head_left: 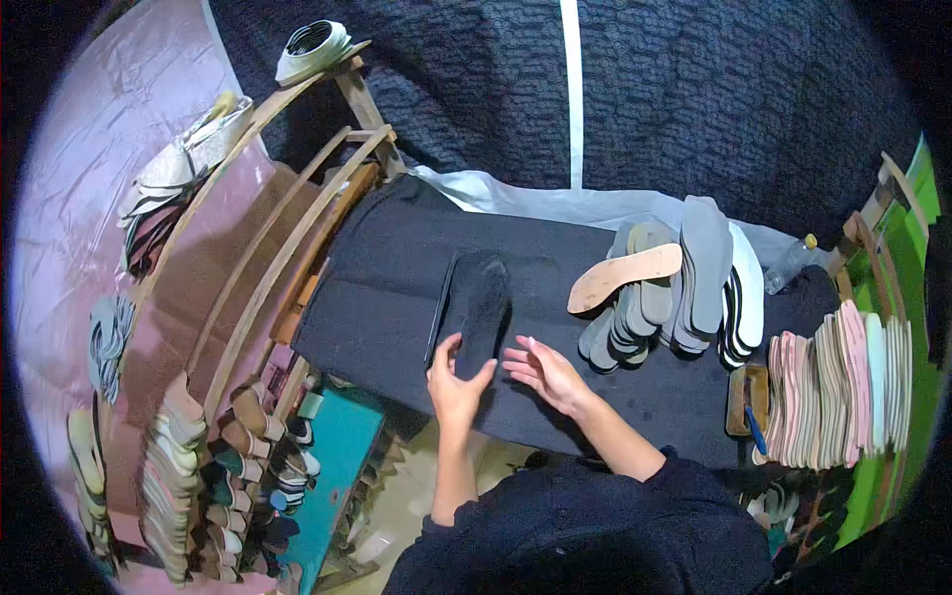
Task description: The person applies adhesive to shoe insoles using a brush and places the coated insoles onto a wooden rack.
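Note:
A long black insole (481,297) lies on the dark cloth of the table in front of me. My left hand (456,387) is curved around its near end, thumb on one side and fingers on the other. Just left of the insole runs a thin black edge (437,315), perhaps another piece seen edge-on. To the right, my right hand (545,375) is apart from the insole, with fingers spread and nothing in it. Beyond it is a pile of grey insoles (702,268), with a tan insole (625,278) lying across part of it and white ones (746,273) beside it.
Stacked pink and pale insoles (828,392) stand at the right, next to a small tray (739,402) with a blue-handled tool (756,432). A clear bottle (790,262) lies behind them. Wooden racks (263,258) hung with shoe parts line the left; a dark curtain (694,99) hangs behind.

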A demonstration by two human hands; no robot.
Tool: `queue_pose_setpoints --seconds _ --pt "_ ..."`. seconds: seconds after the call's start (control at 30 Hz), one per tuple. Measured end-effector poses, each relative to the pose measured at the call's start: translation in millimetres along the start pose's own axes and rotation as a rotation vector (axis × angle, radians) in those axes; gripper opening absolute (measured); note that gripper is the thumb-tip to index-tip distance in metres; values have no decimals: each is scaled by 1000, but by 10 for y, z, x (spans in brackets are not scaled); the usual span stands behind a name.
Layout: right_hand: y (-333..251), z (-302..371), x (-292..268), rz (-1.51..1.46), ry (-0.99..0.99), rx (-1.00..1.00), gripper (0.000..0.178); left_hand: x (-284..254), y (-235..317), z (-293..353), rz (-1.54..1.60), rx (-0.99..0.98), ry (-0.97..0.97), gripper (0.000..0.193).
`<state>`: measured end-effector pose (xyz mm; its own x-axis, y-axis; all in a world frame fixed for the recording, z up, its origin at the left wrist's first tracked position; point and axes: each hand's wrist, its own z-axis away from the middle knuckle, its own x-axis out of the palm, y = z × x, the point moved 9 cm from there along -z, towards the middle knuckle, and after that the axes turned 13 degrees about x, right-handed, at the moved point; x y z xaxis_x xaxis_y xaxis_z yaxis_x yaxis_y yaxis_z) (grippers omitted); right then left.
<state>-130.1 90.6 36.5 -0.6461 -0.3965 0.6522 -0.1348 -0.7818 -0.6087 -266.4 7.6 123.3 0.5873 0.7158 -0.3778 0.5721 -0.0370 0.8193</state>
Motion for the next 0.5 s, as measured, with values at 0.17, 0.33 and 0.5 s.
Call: queue_pose_setpoints --seconds 0.17,0.33,0.5 --pt "-79 -205 41 -499 -88 -2 41 77 495 405 -207 175 -108 61" --pt "-430 276 233 -278 -129 -243 36 153 682 532 -131 276 -172 73" --pt "-652 819 26 -216 -60 -414 39 655 382 552 771 -129 -318 54"
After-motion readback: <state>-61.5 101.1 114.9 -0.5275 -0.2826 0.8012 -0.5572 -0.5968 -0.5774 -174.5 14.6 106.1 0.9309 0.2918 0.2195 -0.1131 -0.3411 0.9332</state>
